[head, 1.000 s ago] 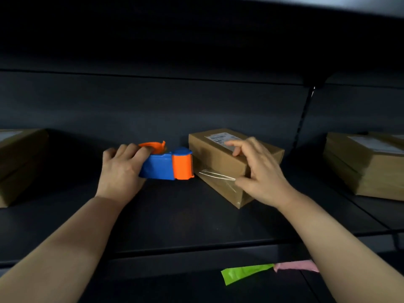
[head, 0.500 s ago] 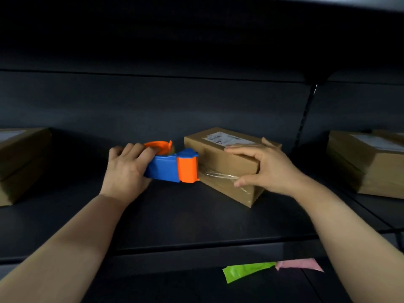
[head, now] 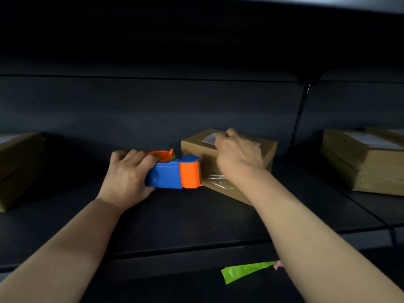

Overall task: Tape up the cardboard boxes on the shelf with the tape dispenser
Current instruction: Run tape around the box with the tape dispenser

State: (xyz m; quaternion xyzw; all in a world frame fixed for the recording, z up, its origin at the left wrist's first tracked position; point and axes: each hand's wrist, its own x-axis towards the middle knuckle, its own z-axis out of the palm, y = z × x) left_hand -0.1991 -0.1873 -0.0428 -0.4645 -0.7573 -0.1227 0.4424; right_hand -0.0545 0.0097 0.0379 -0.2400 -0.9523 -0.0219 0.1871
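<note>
Left hand [head: 126, 171] grip curled round tape dispenser [head: 172, 174], right hand [head: 238, 154] atop cardboard box [head: 267, 154], grip unclear

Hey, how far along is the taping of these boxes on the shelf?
Early days. Done: a strip of clear tape lies on the front of the middle box. In hand: the left hand holds the tape dispenser at that face, the right hand rests on its top. Left: finishing this box, then the left boxes and the right boxes; whether those are taped I cannot tell.
</note>
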